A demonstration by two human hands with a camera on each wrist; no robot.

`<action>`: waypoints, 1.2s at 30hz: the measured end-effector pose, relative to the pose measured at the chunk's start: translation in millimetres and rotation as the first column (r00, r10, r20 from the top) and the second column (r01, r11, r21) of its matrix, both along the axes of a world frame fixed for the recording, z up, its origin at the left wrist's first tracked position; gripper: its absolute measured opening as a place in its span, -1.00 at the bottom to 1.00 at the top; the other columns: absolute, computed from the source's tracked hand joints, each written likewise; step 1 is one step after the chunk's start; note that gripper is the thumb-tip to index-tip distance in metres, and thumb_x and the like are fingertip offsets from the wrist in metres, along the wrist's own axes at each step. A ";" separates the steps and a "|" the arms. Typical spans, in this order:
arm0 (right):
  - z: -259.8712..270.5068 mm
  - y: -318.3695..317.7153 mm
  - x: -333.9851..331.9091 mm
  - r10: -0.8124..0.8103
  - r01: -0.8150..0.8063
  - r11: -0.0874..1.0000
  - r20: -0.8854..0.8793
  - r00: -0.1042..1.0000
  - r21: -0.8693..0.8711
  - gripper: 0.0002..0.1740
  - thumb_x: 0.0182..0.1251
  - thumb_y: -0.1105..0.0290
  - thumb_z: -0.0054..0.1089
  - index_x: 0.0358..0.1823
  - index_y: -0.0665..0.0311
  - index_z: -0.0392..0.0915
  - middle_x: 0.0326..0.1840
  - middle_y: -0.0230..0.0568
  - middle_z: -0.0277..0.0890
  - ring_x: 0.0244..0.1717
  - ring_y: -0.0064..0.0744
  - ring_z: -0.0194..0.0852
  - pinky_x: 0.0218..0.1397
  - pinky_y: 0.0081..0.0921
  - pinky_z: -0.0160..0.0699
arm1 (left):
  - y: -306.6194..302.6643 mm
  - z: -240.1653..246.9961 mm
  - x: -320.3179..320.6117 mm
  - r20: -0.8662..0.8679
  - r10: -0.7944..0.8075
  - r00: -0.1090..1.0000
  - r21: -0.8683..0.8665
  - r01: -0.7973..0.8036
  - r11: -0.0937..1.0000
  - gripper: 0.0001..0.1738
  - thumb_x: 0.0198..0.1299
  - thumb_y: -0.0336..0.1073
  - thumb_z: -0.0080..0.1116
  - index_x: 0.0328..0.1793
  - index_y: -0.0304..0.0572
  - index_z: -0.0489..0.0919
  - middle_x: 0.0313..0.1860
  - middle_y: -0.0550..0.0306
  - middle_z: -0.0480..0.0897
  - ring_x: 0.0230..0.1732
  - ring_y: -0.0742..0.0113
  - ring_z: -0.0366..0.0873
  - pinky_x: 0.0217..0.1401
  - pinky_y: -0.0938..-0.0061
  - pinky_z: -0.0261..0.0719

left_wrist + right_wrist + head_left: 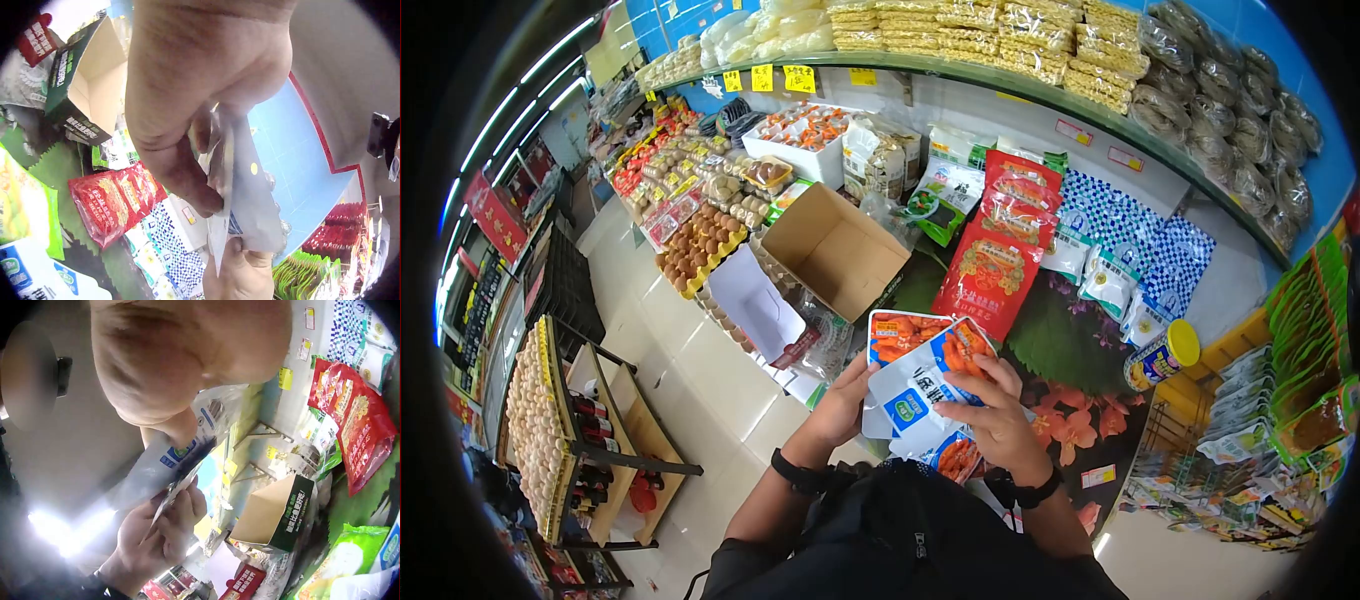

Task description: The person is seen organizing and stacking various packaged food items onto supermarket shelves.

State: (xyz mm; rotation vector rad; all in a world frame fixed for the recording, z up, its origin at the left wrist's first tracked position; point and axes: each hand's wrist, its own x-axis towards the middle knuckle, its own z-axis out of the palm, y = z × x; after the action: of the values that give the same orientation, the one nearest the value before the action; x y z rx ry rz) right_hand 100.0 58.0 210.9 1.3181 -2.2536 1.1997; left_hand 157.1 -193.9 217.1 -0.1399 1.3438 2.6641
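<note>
Packets point(912, 385), several, lower centre, fanned above the tabletop point(1055, 345). Left hand point(842, 405): fingers curled, clamped on one edge. Right hand point(998, 415): fingers slightly apart, gripping opposite side, apparently steadying the loose stack.

This is a shop, a grocery by its goods: trays of eggs point(702, 246) stand in rows, packed noodles point(960, 30) line a long shelf point(1000, 88), yellow price tags point(762, 78) hang from its edge, red packets point(990, 270) lie in multiples, and green packets point(1310, 340) fill a rack under strip lights point(537, 68).
</note>
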 end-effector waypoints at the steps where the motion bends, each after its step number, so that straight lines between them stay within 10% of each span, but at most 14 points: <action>1: 1.1 -0.2 1.6 0.008 -0.007 1.000 -0.016 1.000 0.030 -0.45 0.15 0.64 0.08 0.01 -0.20 0.80 0.38 -0.41 0.54 0.52 -0.09 0.19 0.59 -0.02 -0.06 | 0.7 -1.3 0.3 0.005 0.004 1.000 -0.007 -0.003 1.000 -0.44 0.62 -0.20 -0.20 0.65 -0.11 0.12 0.50 0.02 0.40 0.44 0.21 0.43 0.45 0.26 0.46; 10: 1.5 -12.9 8.2 0.006 -0.001 0.998 0.088 0.996 -0.057 -0.43 0.09 0.29 0.52 0.21 0.07 0.68 0.28 -0.12 0.46 0.15 -0.08 0.42 0.16 -0.26 0.53 | 21.7 9.2 -6.7 -0.181 -0.208 0.961 -0.153 0.182 0.971 0.16 0.28 0.46 0.09 0.70 -0.10 -0.13 0.58 0.00 0.23 0.54 0.09 0.28 0.52 0.13 0.33; 17: 1.0 -31.6 7.0 -0.008 0.059 0.976 0.233 0.972 -0.211 -0.38 0.21 0.36 0.49 0.34 0.24 0.54 0.12 -0.03 0.34 -0.05 -0.20 0.46 0.02 -0.33 0.57 | 20.5 -5.2 -21.3 -0.273 -0.345 0.898 -0.537 0.155 0.829 0.18 0.25 0.04 0.42 0.69 -0.12 -0.21 0.54 0.01 0.20 0.52 0.18 0.24 0.52 0.19 0.32; 20: -3.2 -27.1 -0.9 0.131 -0.032 0.967 0.387 0.913 -0.252 -0.29 0.24 0.48 0.40 0.44 0.36 0.38 0.12 -0.03 0.30 0.00 -0.22 0.45 0.05 -0.31 0.56 | 20.8 -6.1 -25.5 -0.317 -0.261 0.912 -0.560 0.042 0.827 -0.10 0.34 -0.24 0.35 0.64 -0.17 0.02 0.38 0.09 0.41 0.42 0.29 0.36 0.46 0.28 0.38; 25: -1.5 -20.2 -12.2 -0.216 0.336 0.909 0.407 0.887 -0.249 0.06 0.13 0.38 0.50 0.61 0.36 0.04 0.41 0.13 0.22 0.29 -0.11 0.33 0.25 -0.27 0.46 | 21.8 -6.4 -30.2 -0.247 -0.209 0.946 -0.512 0.056 0.857 -0.44 0.36 -0.40 0.29 0.43 -0.29 0.38 0.27 0.09 0.60 0.29 0.33 0.50 0.39 0.32 0.44; 30: -53.3 0.0 -19.6 0.109 0.119 0.958 0.716 0.689 -0.261 -0.49 0.34 0.52 0.37 0.29 0.43 0.47 0.19 -0.19 0.59 0.16 -0.48 0.56 0.22 -0.45 0.55 | 24.7 -23.8 -44.4 -0.214 -0.334 0.918 -0.615 0.139 0.776 -0.48 0.30 -0.36 0.38 0.35 -0.29 0.50 0.15 0.12 0.69 0.13 0.39 0.60 0.27 0.37 0.55; 36: -100.3 4.5 -22.1 -0.054 0.366 0.882 0.708 0.704 -0.297 -0.74 0.35 0.46 0.38 0.02 0.39 0.65 -0.07 -0.23 0.74 -0.04 -0.54 0.64 0.08 -0.49 0.58 | 18.2 -40.7 -50.0 -0.255 -0.373 0.892 -0.869 -0.043 0.492 -0.49 0.30 -0.28 0.37 0.33 -0.25 0.53 0.16 0.00 0.68 0.17 0.22 0.62 0.25 0.31 0.54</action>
State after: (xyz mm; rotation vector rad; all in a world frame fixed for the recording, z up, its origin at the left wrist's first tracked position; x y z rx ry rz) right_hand 77.9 62.5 110.5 0.4375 -2.2653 2.1888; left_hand 107.2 -175.7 176.4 0.4740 2.5700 1.6152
